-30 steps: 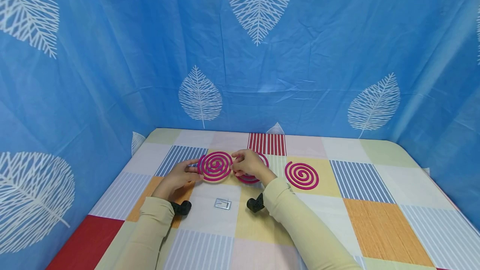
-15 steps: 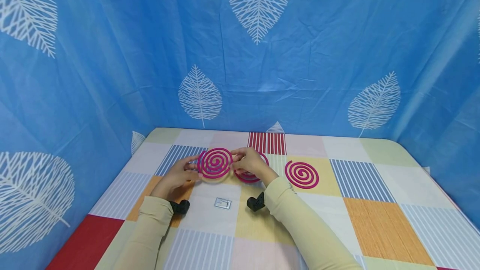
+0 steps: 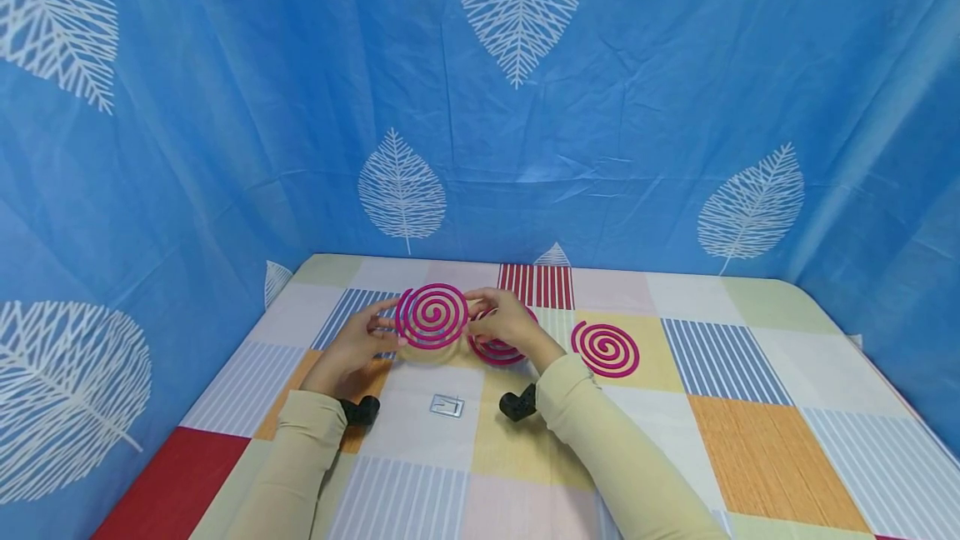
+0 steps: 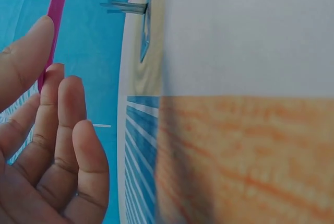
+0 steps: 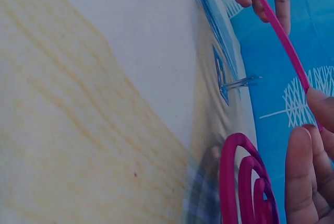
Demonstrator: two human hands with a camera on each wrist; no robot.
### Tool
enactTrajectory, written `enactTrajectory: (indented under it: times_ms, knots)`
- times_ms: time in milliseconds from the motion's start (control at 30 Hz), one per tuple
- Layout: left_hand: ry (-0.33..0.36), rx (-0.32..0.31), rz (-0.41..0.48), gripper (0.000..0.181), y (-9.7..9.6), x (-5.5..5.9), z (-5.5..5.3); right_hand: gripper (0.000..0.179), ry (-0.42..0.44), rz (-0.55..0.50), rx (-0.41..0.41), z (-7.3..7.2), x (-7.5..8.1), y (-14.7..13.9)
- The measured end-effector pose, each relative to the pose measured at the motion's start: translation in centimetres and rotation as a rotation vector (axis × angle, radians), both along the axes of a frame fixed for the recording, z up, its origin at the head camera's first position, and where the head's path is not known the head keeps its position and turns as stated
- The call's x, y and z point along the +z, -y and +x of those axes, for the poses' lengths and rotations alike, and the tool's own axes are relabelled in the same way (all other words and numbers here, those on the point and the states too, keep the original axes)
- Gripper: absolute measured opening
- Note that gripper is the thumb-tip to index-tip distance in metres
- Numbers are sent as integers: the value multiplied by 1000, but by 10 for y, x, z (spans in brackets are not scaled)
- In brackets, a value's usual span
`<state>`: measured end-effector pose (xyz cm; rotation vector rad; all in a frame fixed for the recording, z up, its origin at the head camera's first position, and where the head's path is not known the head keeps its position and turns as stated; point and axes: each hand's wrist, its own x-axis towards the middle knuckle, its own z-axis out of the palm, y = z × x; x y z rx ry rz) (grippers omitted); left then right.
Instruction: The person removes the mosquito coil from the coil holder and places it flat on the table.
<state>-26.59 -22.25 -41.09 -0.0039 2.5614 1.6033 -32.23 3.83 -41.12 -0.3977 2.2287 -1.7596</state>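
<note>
A pink mosquito coil (image 3: 433,315) is held level above the table between both hands. My left hand (image 3: 358,348) pinches its left edge between thumb and fingers, and my right hand (image 3: 510,325) pinches the right edge. Seen edge-on in the right wrist view, the coil (image 5: 284,41) is a thin pink strip. Below it stands a small metal coil stand (image 5: 221,72) with an upright prong. A second pink coil (image 3: 502,354) lies under my right hand, partly hidden by it. Farther right rests a third coil (image 3: 605,348).
Another metal stand (image 3: 447,405) lies on the table between my forearms. A patchwork cloth (image 3: 742,457) covers the table. Blue curtains (image 3: 637,107) with white leaf prints enclose its back and sides.
Both hands have risen a little, lifting the pinched mosquito coil farther from the table. The other two coils and the stand between my forearms have stayed put.
</note>
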Motion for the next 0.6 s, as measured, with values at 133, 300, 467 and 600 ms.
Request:
enactTrajectory:
  times_ms: [133,300,467,600]
  knots:
    - [-39,-18,16,73,1,3,1,56,-25,-16,33,0,1,-5]
    - [-83,-56,46,74,1,6,3,57,-37,-36,59,1,7,-12]
    - [-132,-122,72,74,2,8,4,66,-39,-71,89,2,12,-19]
    - [-150,-148,83,74,1,12,5,72,-49,-68,123,4,16,-25]
